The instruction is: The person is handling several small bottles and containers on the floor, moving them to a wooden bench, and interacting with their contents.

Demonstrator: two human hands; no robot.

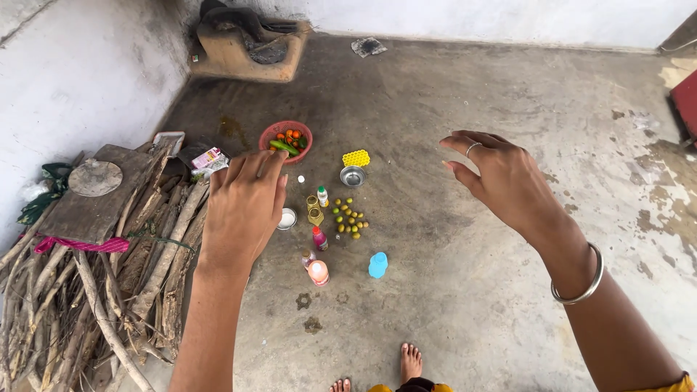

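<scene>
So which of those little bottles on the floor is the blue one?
The blue bottle stands farthest right in the cluster, nearest the person's foot. Beside it sits a peach-coloured bottle; the red-capped bottle lies further up, toward the small yellow-green fruits.

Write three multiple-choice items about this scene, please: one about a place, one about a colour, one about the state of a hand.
1. Where does the firewood lie?
A. by the wall on the left
B. on the right side
C. in the bowl

2. What colour is the bowl holding vegetables?
A. blue
B. red
C. white

3. How is the right hand?
A. closed on a bottle
B. flat on the floor
C. open and empty in the air

Answers:
1 A, the sticks are piled beside the left wall.
2 B, its rim is red.
3 C, the fingers are spread and hold nothing, above the floor.
</scene>
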